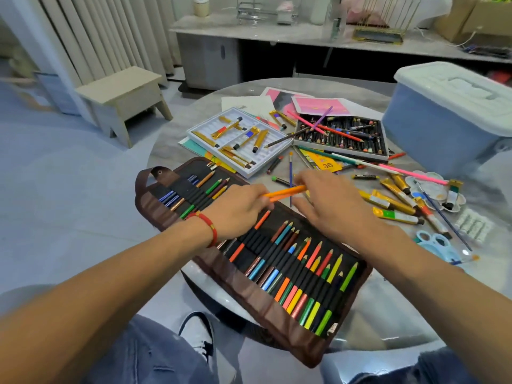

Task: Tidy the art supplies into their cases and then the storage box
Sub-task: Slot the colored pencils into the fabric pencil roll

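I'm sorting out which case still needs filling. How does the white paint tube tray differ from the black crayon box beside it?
The white paint tube tray holds only a few gold tubes lying askew, with most grooves bare; the black crayon box is packed with dark crayons in rows. Several loose pencils lie across the crayon box; none lie across the tray. Both sit open on the round table, without lids.

Round grey table (194, 112) with pencil roll (277, 273), paint tray (235, 137), crayon box (340, 137), storage box (448, 117), loose tubes (396, 216)
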Tool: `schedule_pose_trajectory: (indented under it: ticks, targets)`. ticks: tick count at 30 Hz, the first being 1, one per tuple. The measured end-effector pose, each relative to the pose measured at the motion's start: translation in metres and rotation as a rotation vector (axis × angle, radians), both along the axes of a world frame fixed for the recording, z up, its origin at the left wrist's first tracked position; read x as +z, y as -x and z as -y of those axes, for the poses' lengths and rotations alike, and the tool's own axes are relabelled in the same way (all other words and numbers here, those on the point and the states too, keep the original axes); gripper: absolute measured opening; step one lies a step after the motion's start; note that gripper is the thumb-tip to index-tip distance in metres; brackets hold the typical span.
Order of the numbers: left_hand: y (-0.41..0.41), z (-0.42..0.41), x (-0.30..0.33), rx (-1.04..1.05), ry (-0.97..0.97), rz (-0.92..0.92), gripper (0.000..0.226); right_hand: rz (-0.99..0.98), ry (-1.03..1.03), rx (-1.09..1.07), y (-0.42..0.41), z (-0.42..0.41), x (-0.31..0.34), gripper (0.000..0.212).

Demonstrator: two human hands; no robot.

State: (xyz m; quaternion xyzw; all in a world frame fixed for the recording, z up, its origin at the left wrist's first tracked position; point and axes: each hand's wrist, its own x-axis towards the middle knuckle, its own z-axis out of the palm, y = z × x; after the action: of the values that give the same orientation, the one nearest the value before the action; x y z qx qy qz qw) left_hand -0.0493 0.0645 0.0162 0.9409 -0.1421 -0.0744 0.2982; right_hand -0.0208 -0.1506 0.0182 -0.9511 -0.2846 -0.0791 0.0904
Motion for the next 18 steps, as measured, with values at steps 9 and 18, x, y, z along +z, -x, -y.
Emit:
schedule_pose_trajectory:
  ticks: [9, 18]
  targets:
    - [0.009, 0.018, -0.012, 0.132, 0.446, -0.328, 0.027, -0.863, -1.198, -0.44, 0.017, -0.024, 0.0, 0.032]
    - [0.01, -0.011, -0.056, 0.169, -0.258, 0.391, 0.023, -0.697, -1.131, -0.458, 0.002, -0.013, -0.01, 0.021]
